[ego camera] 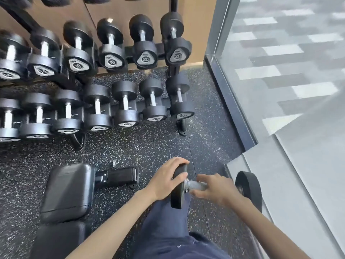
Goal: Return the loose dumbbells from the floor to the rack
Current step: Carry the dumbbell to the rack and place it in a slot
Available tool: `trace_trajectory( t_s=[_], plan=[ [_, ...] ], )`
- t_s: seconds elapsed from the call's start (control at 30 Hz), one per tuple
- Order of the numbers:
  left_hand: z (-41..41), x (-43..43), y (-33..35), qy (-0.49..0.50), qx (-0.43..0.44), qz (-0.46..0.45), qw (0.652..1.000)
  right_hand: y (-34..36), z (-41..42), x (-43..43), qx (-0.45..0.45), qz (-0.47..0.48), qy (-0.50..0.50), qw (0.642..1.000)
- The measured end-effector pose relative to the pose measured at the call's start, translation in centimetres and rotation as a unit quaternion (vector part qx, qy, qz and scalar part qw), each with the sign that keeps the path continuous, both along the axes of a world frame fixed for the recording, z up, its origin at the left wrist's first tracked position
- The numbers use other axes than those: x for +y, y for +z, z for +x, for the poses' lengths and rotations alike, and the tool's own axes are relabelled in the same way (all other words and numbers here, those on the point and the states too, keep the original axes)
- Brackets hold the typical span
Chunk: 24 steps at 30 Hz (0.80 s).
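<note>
In the head view, we see both hands on one loose dumbbell, which lies crosswise just in front of the person. The left hand grips the near head of it: the fingers are bent over the upper rim of the black disc and the thumb lies on its inner side. The right hand is around the metal handle; its fingers are curled over the bar and the thumb comes under it, but the curl looks loose, not tight. The other head stands out to the right of the right hand. We cannot tell if the dumbbell rests on the floor or is already lifted.

Directly under the grip there is a dark blue trouser leg. To the left of the left hand, a black bench pad lies low over the floor. The floor is black rubber with light speckles.

Beyond the hands stands the rack, with two rows of black dumbbells; two in the upper row are marked 20. Behind the rack is a wooden panel. To the right of the grip rises a glass wall in a dark frame.
</note>
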<state>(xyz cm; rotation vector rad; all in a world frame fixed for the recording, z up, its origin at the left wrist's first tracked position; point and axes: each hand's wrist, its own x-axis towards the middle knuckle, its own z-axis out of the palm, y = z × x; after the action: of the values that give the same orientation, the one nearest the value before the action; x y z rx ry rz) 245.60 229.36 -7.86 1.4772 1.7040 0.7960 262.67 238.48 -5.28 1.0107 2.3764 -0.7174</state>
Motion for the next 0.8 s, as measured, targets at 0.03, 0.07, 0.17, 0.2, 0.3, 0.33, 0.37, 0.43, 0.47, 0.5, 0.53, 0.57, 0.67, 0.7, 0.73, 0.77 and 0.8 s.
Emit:
trace_trajectory(
  t_s=[0.03, 0.07, 0.17, 0.2, 0.3, 0.33, 0.37, 0.43, 0.47, 0.5, 0.53, 0.57, 0.67, 0.7, 0.73, 0.77, 0.8],
  plan=[
    [-0.9, 1.7, 0.2, 0.003, 0.005, 0.009, 1.0, 0.0, -0.9, 1.8, 0.002, 0.007, 0.004, 1.0],
    [-1.8, 3.3, 0.5, 0.008, 0.01, 0.016, 1.0, 0.2, -1.9, 3.8, 0.003, 0.014, 0.013, 1.0],
    [-4.2, 7.5, 1.0, 0.033, -0.002, 0.021, 0.999, 1.2, -4.8, 8.9, -0.002, 0.025, 0.04, 0.999],
    [-4.8, 8.5, 1.1, 0.04, -0.004, 0.03, 0.999, 1.5, -5.7, 10.1, -0.001, 0.032, 0.046, 0.998],
    [-7.5, 13.4, 1.6, 0.057, 0.007, 0.039, 0.998, 2.0, -8.7, 15.4, 0.016, 0.054, 0.061, 0.997],
    [-8.2, 14.7, 1.8, 0.061, 0.012, 0.037, 0.997, 2.3, -9.6, 17.1, 0.016, 0.057, 0.069, 0.996],
    [-8.9, 16.0, 1.9, 0.069, 0.012, 0.036, 0.997, 2.4, -10.4, 18.6, 0.018, 0.058, 0.077, 0.995],
    [-10.1, 18.3, 2.0, 0.09, 0.01, 0.04, 0.995, 2.4, -12.0, 21.5, 0.023, 0.059, 0.096, 0.993],
    [-10.6, 19.5, 1.9, 0.106, 0.001, 0.041, 0.994, 2.3, -12.9, 22.9, 0.026, 0.057, 0.106, 0.992],
    [-11.1, 20.6, 1.7, 0.125, -0.009, 0.039, 0.991, 2.1, -13.8, 24.5, 0.027, 0.052, 0.116, 0.992],
    [-11.4, 21.7, 1.5, 0.145, -0.018, 0.035, 0.989, 1.9, -14.6, 26.0, 0.027, 0.046, 0.126, 0.991],
    [-11.7, 22.9, 1.4, 0.165, -0.025, 0.032, 0.986, 1.6, -15.4, 27.6, 0.026, 0.043, 0.139, 0.989],
    [-12.3, 26.5, 0.9, 0.212, -0.032, 0.025, 0.976, 1.2, -17.4, 32.4, 0.023, 0.036, 0.186, 0.982],
    [-12.4, 27.8, 0.8, 0.225, -0.028, 0.028, 0.974, 1.2, -18.0, 34.1, 0.025, 0.031, 0.199, 0.979],
    [-12.5, 29.1, 0.8, 0.235, -0.024, 0.033, 0.971, 1.4, -18.4, 35.8, 0.024, 0.027, 0.209, 0.977],
    [-12.5, 30.5, 0.8, 0.242, -0.024, 0.038, 0.969, 1.7, -18.7, 37.5, 0.024, 0.03, 0.224, 0.974],
    [-12.5, 31.9, 0.9, 0.25, -0.023, 0.043, 0.967, 2.0, -19.1, 39.2, 0.024, 0.037, 0.24, 0.97]
  ],
)
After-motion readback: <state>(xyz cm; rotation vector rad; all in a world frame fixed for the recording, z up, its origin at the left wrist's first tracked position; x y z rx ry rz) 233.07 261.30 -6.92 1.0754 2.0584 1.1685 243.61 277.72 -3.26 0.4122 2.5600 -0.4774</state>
